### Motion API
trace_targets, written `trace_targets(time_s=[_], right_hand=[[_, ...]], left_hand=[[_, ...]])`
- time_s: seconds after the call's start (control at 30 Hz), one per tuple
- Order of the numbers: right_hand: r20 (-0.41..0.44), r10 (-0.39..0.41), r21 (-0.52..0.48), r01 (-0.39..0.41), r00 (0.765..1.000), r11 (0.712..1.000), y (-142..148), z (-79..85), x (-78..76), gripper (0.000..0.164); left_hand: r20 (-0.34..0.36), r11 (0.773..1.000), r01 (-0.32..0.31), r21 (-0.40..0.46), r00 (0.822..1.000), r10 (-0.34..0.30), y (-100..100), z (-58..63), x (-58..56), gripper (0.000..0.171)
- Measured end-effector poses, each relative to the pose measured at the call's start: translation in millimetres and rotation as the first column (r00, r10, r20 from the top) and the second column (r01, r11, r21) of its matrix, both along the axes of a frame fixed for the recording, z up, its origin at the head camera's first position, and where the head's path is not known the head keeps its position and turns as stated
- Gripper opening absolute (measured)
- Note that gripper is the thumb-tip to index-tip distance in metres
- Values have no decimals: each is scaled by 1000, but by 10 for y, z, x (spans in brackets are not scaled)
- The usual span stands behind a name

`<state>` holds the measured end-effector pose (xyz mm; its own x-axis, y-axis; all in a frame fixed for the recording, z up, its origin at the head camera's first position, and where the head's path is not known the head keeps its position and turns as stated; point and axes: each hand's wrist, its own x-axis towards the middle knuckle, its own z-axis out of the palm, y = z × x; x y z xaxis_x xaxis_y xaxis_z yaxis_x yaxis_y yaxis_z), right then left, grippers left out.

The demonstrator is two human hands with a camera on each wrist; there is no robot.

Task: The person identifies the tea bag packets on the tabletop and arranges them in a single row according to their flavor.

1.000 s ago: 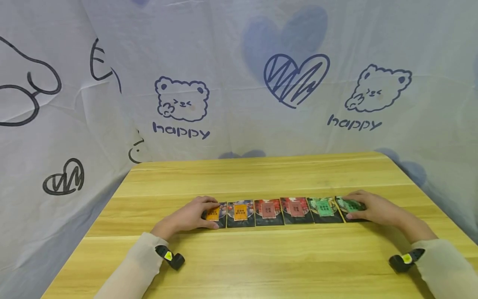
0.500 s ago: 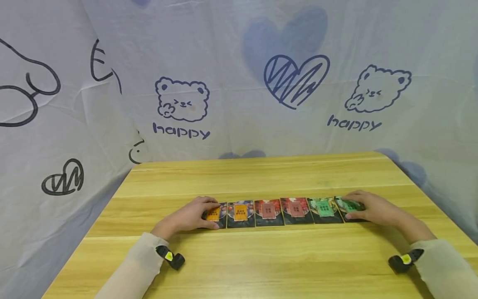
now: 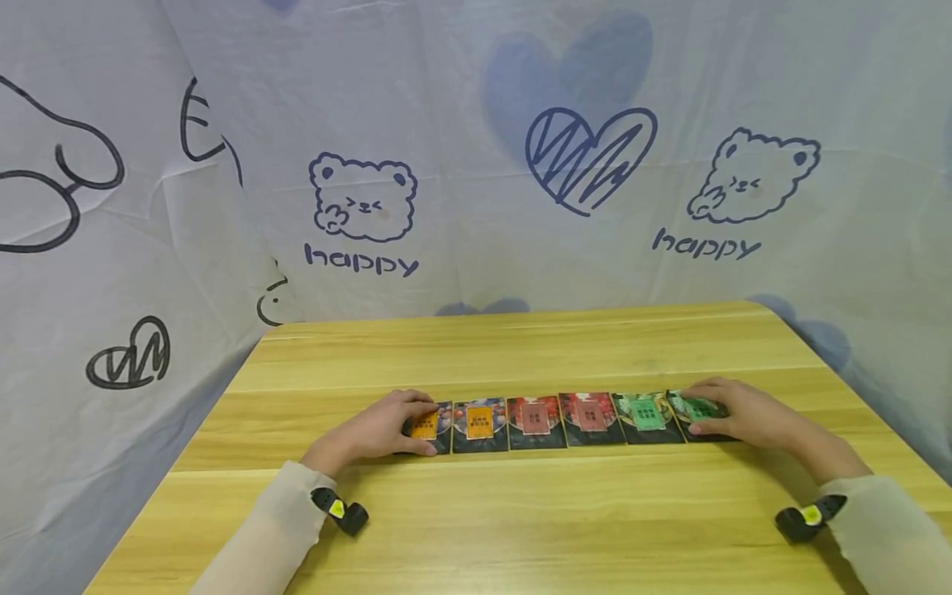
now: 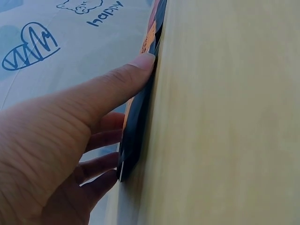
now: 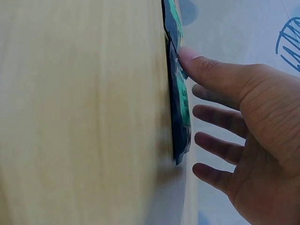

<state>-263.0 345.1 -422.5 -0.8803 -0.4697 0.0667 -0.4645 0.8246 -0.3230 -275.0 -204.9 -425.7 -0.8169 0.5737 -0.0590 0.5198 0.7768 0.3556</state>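
Flat sachets with dark lower edges lie side by side in one row. At the left end, my left hand [image 3: 381,426] rests on an orange-labelled sachet [image 3: 426,426], partly covering it. In the left wrist view its thumb [image 4: 140,63] touches the sachet near the front edge, other fingers spread behind. My right hand [image 3: 747,417] rests over the green-labelled sachet [image 3: 702,410] at the right end. Its thumb [image 5: 190,55] touches that sachet, and the other fingers are spread apart. Between the hands lie another orange sachet [image 3: 479,423], two red sachets [image 3: 533,419] and another green sachet [image 3: 645,415].
The row lies across the middle of a wooden table [image 3: 535,529]. A pale cloth [image 3: 476,165] printed with bears and hearts hangs behind the table and along its left side. Each wrist carries a black strap camera [image 3: 342,511].
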Motion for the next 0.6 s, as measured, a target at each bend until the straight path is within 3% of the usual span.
trace_targets(time_s=[0.37,0.6], right_hand=[[-26,-3,14,3,1000,1000,-23,47,25,66],[-36,-8,9,9,999,1000,-35,79,41,70]], left_hand=[[-10,1000,25,19,1000,-25,-2,28,1,78],[-19,999,6,36,1000,-5,-15,38,4,76]])
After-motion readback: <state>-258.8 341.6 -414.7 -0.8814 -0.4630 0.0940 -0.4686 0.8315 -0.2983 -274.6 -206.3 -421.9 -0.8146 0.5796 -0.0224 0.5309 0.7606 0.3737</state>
